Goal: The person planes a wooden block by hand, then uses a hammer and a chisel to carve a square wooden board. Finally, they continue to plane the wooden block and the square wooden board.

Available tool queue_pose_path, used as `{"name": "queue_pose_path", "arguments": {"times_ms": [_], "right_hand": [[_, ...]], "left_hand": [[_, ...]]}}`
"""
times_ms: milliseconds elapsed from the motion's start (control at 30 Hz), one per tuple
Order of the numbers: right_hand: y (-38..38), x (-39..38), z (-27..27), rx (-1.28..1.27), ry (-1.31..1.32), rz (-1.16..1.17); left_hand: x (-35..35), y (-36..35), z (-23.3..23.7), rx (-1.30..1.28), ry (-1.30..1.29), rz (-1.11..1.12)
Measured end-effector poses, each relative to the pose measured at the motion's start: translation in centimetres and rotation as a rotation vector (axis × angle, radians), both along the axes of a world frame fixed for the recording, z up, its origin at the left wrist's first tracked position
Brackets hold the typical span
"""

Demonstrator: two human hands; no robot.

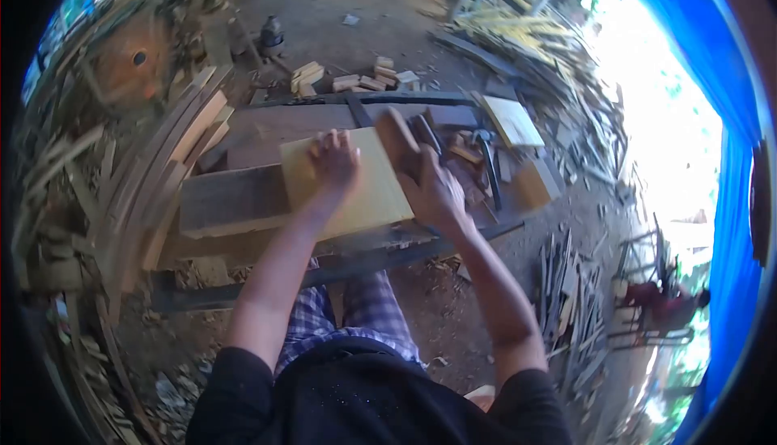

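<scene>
My left hand (336,166) lies on a pale yellowish wooden board (368,194), its fingers spread and bent a little. This board rests flat on the bench, partly over a darker, thicker plank (235,198). At the board's right edge, my right hand (437,194) is closed around a brown wooden block (396,137), held tilted. The block's lower end is hidden by the fingers, and whether it is a tool cannot be made out. Just beyond that hand is a dark, narrow object (425,132). A hammer (490,170) lies further right on the bench.
Small wood pieces (465,150) and another pale board (514,121) lie on the bench's right side. Long planks (190,133) lean at the left. Cut blocks (376,81) sit on the ground beyond. Scrap wood is heaped at right, near a blue tarp (732,170) and a seated person (664,303).
</scene>
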State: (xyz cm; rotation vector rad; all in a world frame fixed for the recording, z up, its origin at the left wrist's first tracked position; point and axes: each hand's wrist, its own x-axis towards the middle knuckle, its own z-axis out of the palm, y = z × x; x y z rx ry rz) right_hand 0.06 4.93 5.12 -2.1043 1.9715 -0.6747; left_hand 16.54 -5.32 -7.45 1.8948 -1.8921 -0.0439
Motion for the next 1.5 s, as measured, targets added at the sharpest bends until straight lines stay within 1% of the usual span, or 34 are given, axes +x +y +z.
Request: {"name": "queue_pose_path", "arguments": {"times_ms": [33,100,133,200,233,300,367,400,433,500,533,600,633,667,700,733,767,833,867,933,1000,1033,1067,1133,1167,1200,1233,1267,1333,1433,1500], "right_hand": [[1.0,-0.5,-1.6,0.101,0.007,-0.127],[3.9,-0.2,-2.5,0.127,0.012,-0.215],[4.7,0.0,-2.8,0.133,0.023,-0.201],[4.9,0.6,-3.4,0.166,0.073,-0.194],[4.0,1.2,-3.3,0.168,0.080,-0.187],[1.7,2.4,-3.6,0.250,0.232,-0.189],[-3.0,3.6,-4.8,0.118,0.290,-0.154],[-5.8,4.3,-4.9,0.076,0.277,-0.139],[-8.7,4.9,-4.9,0.032,0.261,-0.126],[-13.4,5.7,-5.0,0.099,0.281,-0.148],[-13.5,5.6,-5.0,0.093,0.279,-0.142],[-12.7,4.8,-4.8,0.112,0.280,-0.111],[-10.1,4.1,-4.6,0.102,0.293,-0.088],[-6.8,3.2,-4.7,0.101,0.312,-0.076],[-3.3,2.8,-4.4,0.094,0.338,-0.088],[0.5,2.1,-4.3,0.147,0.350,-0.108],[2.5,1.7,-4.0,0.193,0.364,-0.122],[2.3,2.1,-3.5,0.226,0.359,-0.133],[2.4,2.3,-3.7,0.256,0.330,-0.157],[-2.4,3.4,-4.4,0.155,0.382,-0.121],[-8.8,4.5,-4.6,0.084,0.368,-0.071],[-11.9,5.2,-4.6,0.130,0.369,-0.100],[-13.7,5.5,-4.8,0.121,0.365,-0.092],[-15.5,5.8,-4.6,0.186,0.376,-0.100],[-14.3,5.1,-4.9,0.128,0.362,-0.070],[-11.7,4.4,-4.7,0.072,0.351,-0.042],[-8.8,3.8,-4.3,0.101,0.359,-0.059],[-5.3,3.1,-4.0,0.138,0.368,-0.076],[0.7,1.6,-3.8,0.247,0.334,-0.118],[2.1,2.3,-4.0,0.199,0.357,-0.147],[-2.2,4.2,-3.4,0.156,0.390,-0.126]], "left_hand": [[-0.4,-0.8,0.3,0.004,0.017,0.029],[-0.9,-2.4,0.9,0.011,0.007,0.077],[-0.8,-2.9,1.4,0.019,0.016,0.092],[-0.6,-4.0,2.5,0.176,0.091,0.041],[-0.6,-4.2,2.4,0.178,0.098,0.048],[-0.7,-4.1,1.5,0.013,0.070,0.047],[-0.7,-4.7,0.2,0.017,0.081,0.043],[-0.6,-4.7,-0.4,0.016,0.088,0.033],[-0.7,-4.4,-0.3,-0.039,0.231,0.011],[-0.9,-3.9,0.3,-0.067,0.200,0.040],[-0.9,-3.9,0.6,-0.099,0.174,0.056],[-0.5,-4.6,-0.8,-0.130,0.166,0.048],[-0.5,-5.1,-1.5,-0.156,0.162,0.041],[-0.4,-5.2,-1.0,-0.151,0.176,0.043],[0.0,-4.8,0.0,-0.093,0.142,0.024],[0.3,-4.7,1.0,-0.038,0.109,0.007],[0.4,-4.9,1.8,-0.035,0.129,0.016],[0.3,-4.8,2.4,0.095,0.192,-0.006],[0.1,-4.8,2.0,0.105,0.191,-0.007],[0.2,-4.9,1.5,0.043,0.241,-0.007],[0.0,-5.0,0.3,-0.016,0.220,0.017],[0.0,-4.9,0.1,-0.071,0.213,0.033],[0.1,-4.8,0.6,-0.079,0.209,0.041],[0.4,-5.0,1.4,0.078,0.260,0.015],[0.2,-4.8,0.8,0.075,0.263,0.013],[-0.2,-4.7,-0.7,-0.057,0.115,0.055],[-0.4,-5.0,-1.5,-0.190,-0.029,0.100],[-0.2,-5.1,-0.9,-0.185,-0.019,0.098],[0.4,-4.9,1.6,0.023,0.216,0.001],[0.3,-4.8,2.2,0.025,0.206,0.014],[0.2,-4.6,1.0,-0.007,0.193,0.018]]}}
